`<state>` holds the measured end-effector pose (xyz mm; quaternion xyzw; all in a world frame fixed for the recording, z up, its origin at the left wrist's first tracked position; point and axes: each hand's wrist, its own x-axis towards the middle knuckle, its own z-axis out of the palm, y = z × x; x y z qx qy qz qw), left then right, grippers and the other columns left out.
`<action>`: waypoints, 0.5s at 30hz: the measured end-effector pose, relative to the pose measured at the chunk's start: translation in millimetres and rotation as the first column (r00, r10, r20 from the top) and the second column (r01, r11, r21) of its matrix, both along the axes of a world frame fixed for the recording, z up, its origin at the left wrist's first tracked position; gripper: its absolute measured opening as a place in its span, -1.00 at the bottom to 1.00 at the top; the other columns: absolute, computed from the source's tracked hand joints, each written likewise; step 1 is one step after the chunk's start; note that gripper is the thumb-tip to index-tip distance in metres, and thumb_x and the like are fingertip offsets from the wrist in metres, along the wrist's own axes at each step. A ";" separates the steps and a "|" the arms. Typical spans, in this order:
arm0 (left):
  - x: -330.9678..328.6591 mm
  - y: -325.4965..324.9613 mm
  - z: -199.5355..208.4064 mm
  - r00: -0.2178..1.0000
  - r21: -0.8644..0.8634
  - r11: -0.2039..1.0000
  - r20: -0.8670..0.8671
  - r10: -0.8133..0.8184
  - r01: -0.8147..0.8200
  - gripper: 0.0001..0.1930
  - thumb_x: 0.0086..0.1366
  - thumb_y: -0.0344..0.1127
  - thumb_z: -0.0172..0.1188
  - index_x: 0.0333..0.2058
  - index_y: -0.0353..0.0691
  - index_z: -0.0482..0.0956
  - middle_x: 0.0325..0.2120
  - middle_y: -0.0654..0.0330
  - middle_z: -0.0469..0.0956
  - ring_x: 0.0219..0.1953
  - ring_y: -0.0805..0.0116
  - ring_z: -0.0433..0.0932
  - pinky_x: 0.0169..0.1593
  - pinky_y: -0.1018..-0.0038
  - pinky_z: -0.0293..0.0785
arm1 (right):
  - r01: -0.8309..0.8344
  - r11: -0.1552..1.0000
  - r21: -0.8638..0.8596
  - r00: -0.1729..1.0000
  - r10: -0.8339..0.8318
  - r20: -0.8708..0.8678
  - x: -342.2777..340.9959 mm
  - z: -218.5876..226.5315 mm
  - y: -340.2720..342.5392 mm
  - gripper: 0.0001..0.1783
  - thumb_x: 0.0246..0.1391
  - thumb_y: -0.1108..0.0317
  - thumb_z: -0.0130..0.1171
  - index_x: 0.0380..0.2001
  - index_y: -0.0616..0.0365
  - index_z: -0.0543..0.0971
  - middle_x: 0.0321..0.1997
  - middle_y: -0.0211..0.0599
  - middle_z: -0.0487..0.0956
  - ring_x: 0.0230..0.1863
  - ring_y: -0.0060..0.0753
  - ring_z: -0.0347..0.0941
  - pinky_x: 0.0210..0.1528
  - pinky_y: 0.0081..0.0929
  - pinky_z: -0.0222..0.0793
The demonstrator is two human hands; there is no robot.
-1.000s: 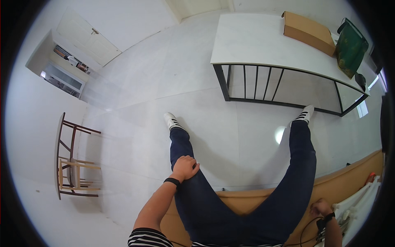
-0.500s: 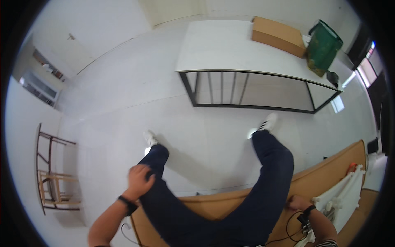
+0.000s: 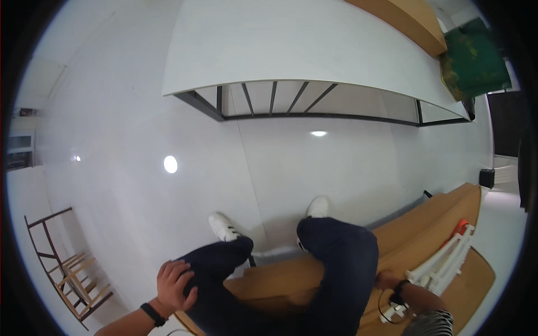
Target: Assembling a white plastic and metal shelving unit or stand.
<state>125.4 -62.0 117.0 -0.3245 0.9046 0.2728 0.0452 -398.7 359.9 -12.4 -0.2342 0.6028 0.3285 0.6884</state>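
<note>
My left hand (image 3: 176, 284) rests on my left leg, near the knee, holding nothing, its fingers stretched over the dark trousers (image 3: 336, 257). Beside my right thigh, my right hand (image 3: 385, 280) is down on the tan sofa (image 3: 417, 231); its fingers are too hidden to read. A white frame-like thing (image 3: 440, 263) with an orange-red part (image 3: 460, 226) lies on the sofa just past that hand. A thin dark cable (image 3: 381, 308) loops by my right wrist. Each wrist wears a dark band.
Ahead stands a long white table (image 3: 291, 39) on a dark metal frame. On its right are a cardboard box (image 3: 406, 19) and a green bag-like container (image 3: 476, 59). A brown wooden rack or chair (image 3: 73, 274) is at the left. My white shoes (image 3: 224, 227) stand on the pale floor.
My feet have drawn back toward the sofa and closer together, with knees bent more. The view has shifted so the table looms larger. Both hands keep their places.
</note>
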 end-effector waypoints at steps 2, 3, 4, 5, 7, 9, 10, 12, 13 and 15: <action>-7.0 -19.4 -10.8 0.993 0.139 0.988 -0.083 0.086 -0.073 -0.65 -0.03 -0.23 0.19 -0.24 -0.24 0.51 -0.15 0.03 0.48 -0.04 0.02 0.44 0.10 0.10 0.26 | -0.117 0.983 -0.144 0.993 0.116 -0.014 -26.0 -19.8 71.8 -0.41 0.11 -0.13 0.00 -0.09 0.16 0.59 -0.19 -0.14 0.64 -0.22 -0.23 0.59 -0.10 -0.24 0.47; 2.9 -13.8 2.3 0.992 0.174 0.980 -0.070 0.110 -0.096 -0.65 -0.03 -0.23 0.19 -0.24 -0.24 0.51 -0.15 0.03 0.48 -0.04 0.02 0.44 0.10 0.10 0.26 | -0.203 0.966 -0.160 0.979 0.196 -0.061 -3.6 -6.8 71.6 -0.39 0.13 -0.15 -0.05 -0.05 0.14 0.57 -0.19 -0.13 0.64 -0.19 -0.21 0.58 -0.09 -0.22 0.45; -2.9 -12.2 6.3 0.965 0.183 0.950 -0.024 0.261 -0.253 -0.65 0.03 -0.23 0.18 -0.20 -0.27 0.49 -0.11 0.00 0.45 -0.01 0.01 0.41 0.11 0.11 0.26 | -0.309 0.930 -0.201 0.948 0.286 -0.137 1.6 -0.7 41.0 -0.38 0.15 -0.17 -0.10 0.00 0.11 0.55 -0.19 -0.12 0.64 -0.16 -0.19 0.57 -0.08 -0.20 0.43; -4.7 -11.9 10.2 0.918 0.191 0.899 0.020 0.397 -0.393 -0.64 0.09 -0.23 0.18 -0.15 -0.29 0.47 -0.06 -0.02 0.43 0.02 -0.01 0.39 0.12 0.12 0.25 | -0.305 0.913 -0.272 0.950 0.274 -0.149 9.2 18.4 12.8 -0.39 0.17 -0.16 -0.14 -0.07 0.13 0.58 -0.23 -0.15 0.65 -0.21 -0.19 0.57 -0.11 -0.18 0.44; 16.5 9.7 26.5 0.841 0.273 0.802 0.049 0.539 -0.531 -0.63 0.14 -0.23 0.16 -0.11 -0.31 0.45 -0.02 -0.04 0.40 0.05 -0.04 0.36 0.12 0.12 0.26 | -0.155 0.964 -0.214 0.984 0.132 -0.119 24.4 72.1 -26.4 -0.46 0.18 -0.08 -0.15 -0.21 0.16 0.58 -0.35 -0.21 0.64 -0.34 -0.20 0.57 -0.24 -0.20 0.45; 39.4 38.7 59.1 0.761 0.285 0.714 0.097 0.642 -0.639 -0.61 0.25 -0.22 0.12 -0.04 -0.35 0.41 0.03 -0.10 0.37 0.08 -0.09 0.34 0.08 0.14 0.31 | 0.473 0.854 -0.216 0.827 -0.515 -0.225 27.2 143.1 -73.0 -0.62 0.18 0.06 -0.07 -0.40 0.15 0.53 -0.50 -0.29 0.58 -0.50 -0.29 0.51 -0.42 -0.32 0.43; 65.7 50.6 83.5 0.685 0.295 0.622 0.217 0.695 -0.725 -0.61 0.24 -0.22 0.12 -0.05 -0.36 0.42 -0.04 -0.10 0.43 0.01 -0.08 0.40 0.02 0.16 0.36 | 0.797 0.481 -0.366 0.415 -0.876 -0.246 47.9 195.1 -102.5 -0.69 0.17 0.14 -0.02 -0.51 0.12 0.49 -0.57 -0.34 0.53 -0.57 -0.36 0.47 -0.50 -0.41 0.40; 105.1 89.9 139.3 0.492 0.374 0.344 0.439 0.752 -0.861 -0.62 0.24 -0.20 0.13 -0.08 -0.37 0.44 -0.23 -0.06 0.54 -0.16 -0.03 0.52 -0.11 0.21 0.45 | 0.712 0.557 -0.428 0.487 -0.831 -0.270 63.2 307.0 -135.0 -0.73 0.16 0.21 0.03 -0.52 0.15 0.50 -0.57 -0.34 0.51 -0.56 -0.43 0.48 -0.51 -0.40 0.39; 131.1 112.6 158.3 0.381 0.408 0.160 0.546 0.746 -0.899 -0.63 0.24 -0.19 0.12 -0.11 -0.38 0.45 -0.34 -0.03 0.59 -0.27 0.02 0.58 -0.19 0.25 0.49 | 0.706 0.592 -0.388 0.521 -0.806 -0.282 68.7 354.6 -145.1 -0.72 0.16 0.20 0.04 -0.52 0.15 0.50 -0.57 -0.34 0.52 -0.57 -0.43 0.46 -0.51 -0.42 0.39; 176.2 157.0 193.0 0.197 0.563 -0.361 0.701 0.686 -0.744 -0.66 0.29 -0.14 0.07 -0.20 -0.36 0.50 -0.45 0.11 0.61 -0.38 0.32 0.62 -0.34 0.42 0.50 | 0.639 0.688 -0.344 0.598 -0.725 -0.341 96.5 428.0 -181.8 -0.71 0.15 0.17 0.07 -0.50 0.16 0.51 -0.55 -0.33 0.53 -0.59 -0.44 0.45 -0.47 -0.48 0.41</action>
